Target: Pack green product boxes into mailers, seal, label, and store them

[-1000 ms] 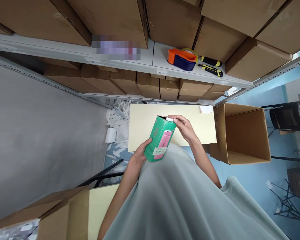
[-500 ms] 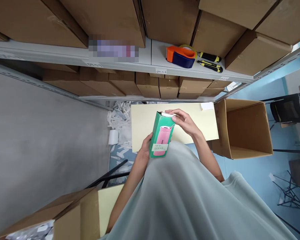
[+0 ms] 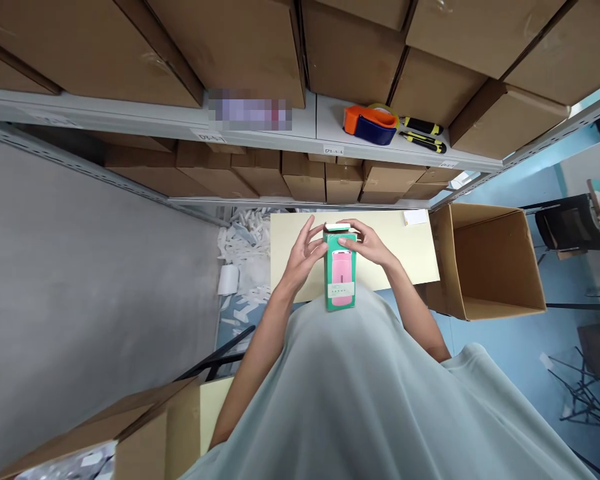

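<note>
- Well left of my fingers, and nearer my body, a brown carton (image 3: 183,420) holds plastic-wrapped pieces (image 3: 85,463).
- Left of my left fingers, past the edge of the pale counter (image 3: 279,240) beneath them, are a white roll (image 3: 228,279) and a heap of white scraps (image 3: 247,250).
- My left fingers (image 3: 305,231) are spread, one pointing up, the thumb at the left edge of the green box (image 3: 341,275); from here I can't quite tell whether its tip touches.
- I have the box between my left and right fingers, roughly upright, its pink picture towards me, its lower end by my clothing (image 3: 360,373), and a white-edged flap (image 3: 338,227) at its top.
- My right fingers (image 3: 353,245) pinch the box's upper right part, thumb on the front.
- Beyond my right fingers, the shelf (image 3: 330,120) carries an orange-and-blue tape dispenser (image 3: 370,127).
- Farther right lies a white card (image 3: 415,217) on the counter, with black-and-yellow cutters (image 3: 423,125) on the shelf beyond.
- Well right of my fingers stands a wide carton (image 3: 447,260), its mouth uncovered.
</note>
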Tool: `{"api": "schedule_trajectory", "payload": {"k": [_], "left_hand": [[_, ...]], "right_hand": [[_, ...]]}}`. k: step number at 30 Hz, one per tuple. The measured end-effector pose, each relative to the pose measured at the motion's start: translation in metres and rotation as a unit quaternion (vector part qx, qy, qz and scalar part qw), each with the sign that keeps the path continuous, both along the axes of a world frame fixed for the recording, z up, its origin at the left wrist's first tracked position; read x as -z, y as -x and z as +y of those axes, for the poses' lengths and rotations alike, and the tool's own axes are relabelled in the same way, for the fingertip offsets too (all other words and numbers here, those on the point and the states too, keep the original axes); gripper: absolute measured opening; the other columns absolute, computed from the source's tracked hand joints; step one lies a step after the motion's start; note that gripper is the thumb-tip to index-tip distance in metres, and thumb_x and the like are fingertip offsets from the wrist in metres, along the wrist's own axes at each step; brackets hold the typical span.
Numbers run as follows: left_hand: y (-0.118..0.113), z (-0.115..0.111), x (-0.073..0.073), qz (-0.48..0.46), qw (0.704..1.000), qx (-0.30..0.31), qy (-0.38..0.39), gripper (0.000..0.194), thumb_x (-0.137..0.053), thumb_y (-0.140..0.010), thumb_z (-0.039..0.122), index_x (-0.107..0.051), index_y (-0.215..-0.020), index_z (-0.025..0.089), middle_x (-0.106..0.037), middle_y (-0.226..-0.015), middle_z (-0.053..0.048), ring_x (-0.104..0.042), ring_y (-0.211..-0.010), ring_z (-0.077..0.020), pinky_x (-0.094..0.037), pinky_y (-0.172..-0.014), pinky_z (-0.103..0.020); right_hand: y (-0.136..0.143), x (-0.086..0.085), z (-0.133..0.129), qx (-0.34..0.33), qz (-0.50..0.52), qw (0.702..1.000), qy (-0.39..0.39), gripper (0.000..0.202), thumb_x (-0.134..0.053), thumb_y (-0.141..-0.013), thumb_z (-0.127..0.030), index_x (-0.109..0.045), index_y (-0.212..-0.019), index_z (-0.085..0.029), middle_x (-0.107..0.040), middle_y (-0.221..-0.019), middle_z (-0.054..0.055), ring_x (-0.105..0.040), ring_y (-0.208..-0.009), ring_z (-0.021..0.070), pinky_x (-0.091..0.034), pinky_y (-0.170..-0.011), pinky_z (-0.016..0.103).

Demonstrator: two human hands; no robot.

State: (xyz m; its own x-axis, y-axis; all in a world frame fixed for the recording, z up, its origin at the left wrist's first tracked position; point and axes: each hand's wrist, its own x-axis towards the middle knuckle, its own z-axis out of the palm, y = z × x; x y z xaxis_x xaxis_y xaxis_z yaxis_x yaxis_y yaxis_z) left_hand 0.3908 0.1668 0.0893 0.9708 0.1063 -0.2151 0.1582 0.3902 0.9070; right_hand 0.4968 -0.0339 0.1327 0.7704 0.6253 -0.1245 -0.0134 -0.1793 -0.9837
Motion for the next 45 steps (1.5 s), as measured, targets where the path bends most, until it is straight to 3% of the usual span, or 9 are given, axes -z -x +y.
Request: {"api": "schedule_trajectory", "payload": {"k": [4,7,9,12,17,27,32,37,45], "left_hand": [[-0.005,0.003,-0.003,-0.002,1.0,0.004,-0.03,0.087,-0.093,-0.084,0.062,-0.07,-0.156,0.02,-0.068,-0.159,-0.02,-0.067,-0.144,-0.0356,-0.057,-0.114,-0.04],[-0.001,0.005,0.0,0.023,0.999,-0.012,-0.027,0.08,-0.09,-0.084,0.064,-0.075,-0.148,0.019,-0.074,-0.149,-0.018,-0.072,-0.131,-0.0324,-0.061,-0.104,-0.038],[0.002,0.007,0.003,0.036,0.999,-0.022,-0.028,0.077,-0.092,-0.082,0.064,-0.078,-0.142,0.019,-0.076,-0.144,-0.017,-0.074,-0.123,-0.0298,-0.062,-0.098,-0.036],[0.003,0.008,0.003,0.047,0.998,-0.033,-0.03,0.067,-0.093,-0.079,0.069,-0.084,-0.121,0.018,-0.079,-0.137,-0.016,-0.074,-0.118,-0.0293,-0.062,-0.095,-0.036],[-0.004,0.008,-0.001,0.051,0.995,-0.065,-0.052,0.062,-0.094,-0.076,0.074,-0.083,-0.1,0.018,-0.083,-0.114,-0.014,-0.075,-0.11,-0.0291,-0.061,-0.096,-0.038],[-0.005,0.022,-0.021,0.054,0.995,-0.007,-0.085,0.06,-0.096,-0.076,0.069,-0.087,-0.101,0.016,-0.084,-0.115,-0.015,-0.077,-0.111,-0.032,-0.064,-0.102,-0.044],[-0.012,0.028,-0.042,0.002,0.987,0.085,-0.136,0.063,-0.088,-0.086,0.074,-0.089,-0.117,0.019,-0.083,-0.129,-0.016,-0.075,-0.124,-0.0361,-0.061,-0.11,-0.047],[-0.028,0.029,-0.053,-0.019,0.974,0.151,-0.168,0.06,-0.087,-0.088,0.073,-0.089,-0.124,0.024,-0.082,-0.137,-0.015,-0.075,-0.129,-0.0373,-0.06,-0.114,-0.048],[-0.033,0.03,-0.047,-0.038,0.962,0.212,-0.167,0.06,-0.079,-0.093,0.071,-0.088,-0.131,0.026,-0.08,-0.145,-0.013,-0.072,-0.136,-0.038,-0.059,-0.115,-0.048]], "right_hand": [[0.021,0.019,0.004,0.03,0.048,0.998,0.01,0.087,-0.091,-0.086,-0.071,-0.064,-0.158,-0.03,-0.064,-0.16,0.012,-0.072,-0.13,0.0293,-0.065,-0.106,0.043],[0.049,0.028,0.0,0.014,0.095,0.995,0.015,0.11,-0.092,-0.085,-0.074,-0.045,-0.175,-0.032,-0.057,-0.169,0.015,-0.069,-0.138,0.0317,-0.065,-0.11,0.046],[0.07,0.031,-0.005,-0.017,0.101,0.995,0.007,0.114,-0.091,-0.086,-0.075,-0.041,-0.178,-0.03,-0.056,-0.172,0.015,-0.065,-0.146,0.0335,-0.061,-0.118,0.049],[0.097,0.034,-0.009,-0.021,0.093,0.995,-0.004,0.111,-0.087,-0.089,-0.078,-0.043,-0.178,-0.029,-0.057,-0.172,0.012,-0.06,-0.154,0.0337,-0.055,-0.126,0.05],[0.113,0.036,-0.013,0.03,0.107,0.993,0.03,0.113,-0.087,-0.088,-0.08,-0.044,-0.178,-0.028,-0.073,-0.152,0.011,-0.068,-0.144,0.0323,-0.058,-0.122,0.05],[0.119,0.024,-0.032,0.033,0.117,0.992,0.047,0.118,-0.08,-0.09,-0.085,-0.036,-0.183,-0.027,-0.078,-0.142,0.012,-0.073,-0.137,0.0326,-0.06,-0.12,0.047],[0.112,0.011,-0.043,0.002,0.123,0.992,0.035,0.116,-0.081,-0.092,-0.083,-0.038,-0.182,-0.025,-0.079,-0.144,0.012,-0.072,-0.141,0.0343,-0.054,-0.127,0.05],[0.098,-0.003,-0.052,-0.028,0.122,0.992,0.034,0.118,-0.082,-0.091,-0.084,-0.036,-0.183,-0.026,-0.064,-0.169,0.011,-0.058,-0.159,0.0345,-0.04,-0.139,0.05],[0.094,-0.008,-0.065,-0.045,0.116,0.992,0.024,0.106,-0.08,-0.092,-0.083,-0.048,-0.178,-0.03,-0.05,-0.181,0.006,-0.037,-0.174,0.0347,-0.031,-0.144,0.048]]}}
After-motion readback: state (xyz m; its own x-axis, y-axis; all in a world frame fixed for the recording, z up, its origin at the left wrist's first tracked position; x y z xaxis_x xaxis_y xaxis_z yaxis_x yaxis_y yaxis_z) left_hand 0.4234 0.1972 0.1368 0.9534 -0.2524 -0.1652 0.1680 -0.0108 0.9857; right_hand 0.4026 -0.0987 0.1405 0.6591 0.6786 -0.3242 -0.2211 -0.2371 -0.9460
